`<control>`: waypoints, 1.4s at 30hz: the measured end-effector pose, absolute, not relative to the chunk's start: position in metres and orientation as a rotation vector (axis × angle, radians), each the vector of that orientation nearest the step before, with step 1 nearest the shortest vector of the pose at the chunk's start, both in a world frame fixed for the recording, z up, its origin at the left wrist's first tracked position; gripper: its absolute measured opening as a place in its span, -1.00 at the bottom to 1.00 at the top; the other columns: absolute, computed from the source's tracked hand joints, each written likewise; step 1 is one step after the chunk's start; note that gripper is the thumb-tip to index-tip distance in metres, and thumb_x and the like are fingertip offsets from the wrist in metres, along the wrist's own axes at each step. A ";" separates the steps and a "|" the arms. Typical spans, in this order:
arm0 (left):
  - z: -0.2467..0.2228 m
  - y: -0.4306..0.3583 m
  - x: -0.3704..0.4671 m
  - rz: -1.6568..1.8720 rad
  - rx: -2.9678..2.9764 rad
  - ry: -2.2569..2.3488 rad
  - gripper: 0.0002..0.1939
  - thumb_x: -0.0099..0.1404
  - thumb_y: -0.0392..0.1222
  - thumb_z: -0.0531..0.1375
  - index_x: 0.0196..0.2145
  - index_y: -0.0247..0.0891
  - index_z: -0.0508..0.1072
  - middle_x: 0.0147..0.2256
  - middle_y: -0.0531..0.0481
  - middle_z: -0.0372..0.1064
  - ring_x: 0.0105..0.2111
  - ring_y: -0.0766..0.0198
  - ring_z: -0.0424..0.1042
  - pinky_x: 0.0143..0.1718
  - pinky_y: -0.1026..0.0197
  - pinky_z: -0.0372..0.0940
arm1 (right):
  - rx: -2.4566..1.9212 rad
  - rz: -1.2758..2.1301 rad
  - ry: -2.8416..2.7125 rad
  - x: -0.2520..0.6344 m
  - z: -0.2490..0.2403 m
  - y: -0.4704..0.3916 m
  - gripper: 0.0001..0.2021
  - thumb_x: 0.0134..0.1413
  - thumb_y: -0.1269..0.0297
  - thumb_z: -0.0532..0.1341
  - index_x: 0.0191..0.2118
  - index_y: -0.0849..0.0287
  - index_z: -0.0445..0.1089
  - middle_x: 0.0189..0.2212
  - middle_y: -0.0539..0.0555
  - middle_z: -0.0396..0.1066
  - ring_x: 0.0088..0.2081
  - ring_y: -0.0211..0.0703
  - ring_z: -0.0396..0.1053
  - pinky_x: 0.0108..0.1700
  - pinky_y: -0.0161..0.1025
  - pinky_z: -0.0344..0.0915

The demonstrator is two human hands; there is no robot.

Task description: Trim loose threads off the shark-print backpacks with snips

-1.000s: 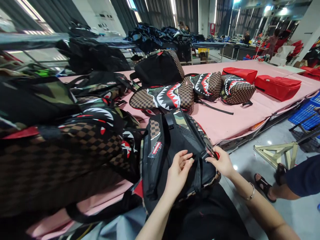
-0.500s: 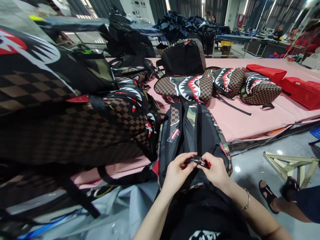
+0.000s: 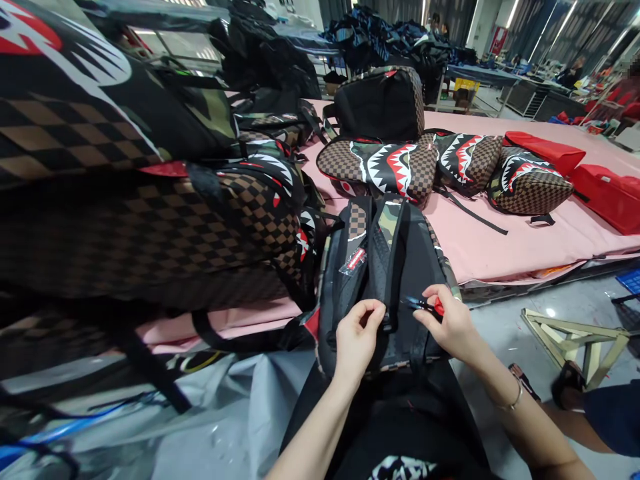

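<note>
A black backpack with checkered and camouflage trim rests against my lap, its padded straps facing up. My left hand is closed in a pinch over the lower part of a strap, near a black buckle; what the fingertips grip is too small to make out. In my right hand are small thread snippers with a red part, their tips pointing left above the back panel. A red label in clear plastic lies on the left strap.
Checkered shark-mouth bags and red bags lie on the pink table. Large checkered bags are piled at the left. A wooden frame and a person's sandaled foot are at the lower right.
My hands have moved apart. My right hand has drawn the snippers to the right, off the strap, while my left hand stays by the strap. The view has shifted slightly.
</note>
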State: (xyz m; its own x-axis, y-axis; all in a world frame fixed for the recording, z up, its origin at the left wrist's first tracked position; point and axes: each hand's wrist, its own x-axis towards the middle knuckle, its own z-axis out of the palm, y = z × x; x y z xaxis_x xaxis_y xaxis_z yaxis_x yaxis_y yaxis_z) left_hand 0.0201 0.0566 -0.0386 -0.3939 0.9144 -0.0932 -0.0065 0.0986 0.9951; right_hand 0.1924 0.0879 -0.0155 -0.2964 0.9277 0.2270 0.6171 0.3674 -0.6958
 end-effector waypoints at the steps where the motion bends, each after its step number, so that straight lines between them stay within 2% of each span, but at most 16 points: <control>1: -0.038 0.055 0.021 1.450 0.907 1.554 -0.83 0.05 -0.11 0.19 -0.48 -0.28 0.41 -0.52 0.07 0.32 -0.49 0.34 0.26 -0.39 0.31 0.17 | -1.320 0.651 -2.045 0.193 -0.014 0.089 -0.82 0.07 0.23 0.17 -0.22 0.15 0.25 -0.45 -0.02 0.37 -0.41 -0.25 0.35 -0.33 -0.33 0.22; 5: -0.039 0.053 0.022 1.520 0.858 1.530 -0.84 0.09 -0.11 0.17 -0.46 -0.27 0.38 -0.52 0.09 0.28 -0.48 0.35 0.23 -0.39 0.32 0.14 | -1.103 0.562 -2.166 0.193 -0.012 0.092 -0.87 0.09 0.22 0.15 -0.28 0.15 0.29 -0.41 0.03 0.40 -0.36 -0.23 0.36 -0.30 -0.32 0.24; 9: -0.041 0.053 0.024 1.537 0.845 1.544 -0.84 0.11 -0.11 0.16 -0.46 -0.27 0.36 -0.52 0.10 0.26 -0.48 0.35 0.21 -0.39 0.32 0.12 | -0.927 0.431 -2.234 0.190 -0.015 0.100 -0.83 0.04 0.17 0.21 -0.33 0.17 0.31 -0.46 0.04 0.40 -0.42 -0.23 0.35 -0.36 -0.32 0.25; 15: -0.042 0.053 0.026 1.560 0.882 1.536 -0.84 0.13 -0.10 0.15 -0.45 -0.26 0.34 -0.50 0.10 0.23 -0.46 0.36 0.20 -0.37 0.32 0.11 | -0.831 0.395 -2.379 0.186 -0.013 0.113 -0.83 0.08 0.16 0.17 -0.36 0.16 0.33 -0.49 0.02 0.41 -0.45 -0.28 0.36 -0.42 -0.36 0.20; 32: -0.040 0.052 0.026 1.555 0.882 1.530 -0.83 0.11 -0.10 0.17 -0.46 -0.27 0.36 -0.51 0.09 0.26 -0.47 0.36 0.22 -0.38 0.32 0.14 | -0.830 0.510 -2.552 0.181 0.007 0.126 -0.86 0.06 0.19 0.18 -0.36 0.15 0.33 -0.46 -0.02 0.43 -0.44 -0.29 0.37 -0.42 -0.38 0.13; 38: -0.046 0.053 0.024 1.614 0.659 1.494 -0.71 0.07 0.02 0.20 -0.45 -0.29 0.35 -0.58 0.15 0.13 -0.58 0.44 0.08 -0.53 0.37 0.05 | -0.884 0.668 -2.408 0.180 0.001 0.128 -0.86 0.02 0.21 0.21 -0.39 0.17 0.35 -0.50 -0.03 0.41 -0.51 -0.34 0.29 -0.45 -0.40 0.12; 42: -0.045 0.053 0.023 1.636 0.583 1.433 -0.66 0.03 0.05 0.24 -0.44 -0.30 0.34 -0.59 0.16 0.10 -0.59 0.46 0.08 -0.56 0.39 0.03 | -0.888 0.787 -2.362 0.177 0.000 0.134 -0.82 -0.04 0.19 0.26 -0.37 0.19 0.36 -0.52 -0.06 0.37 -0.53 -0.36 0.25 -0.47 -0.41 0.12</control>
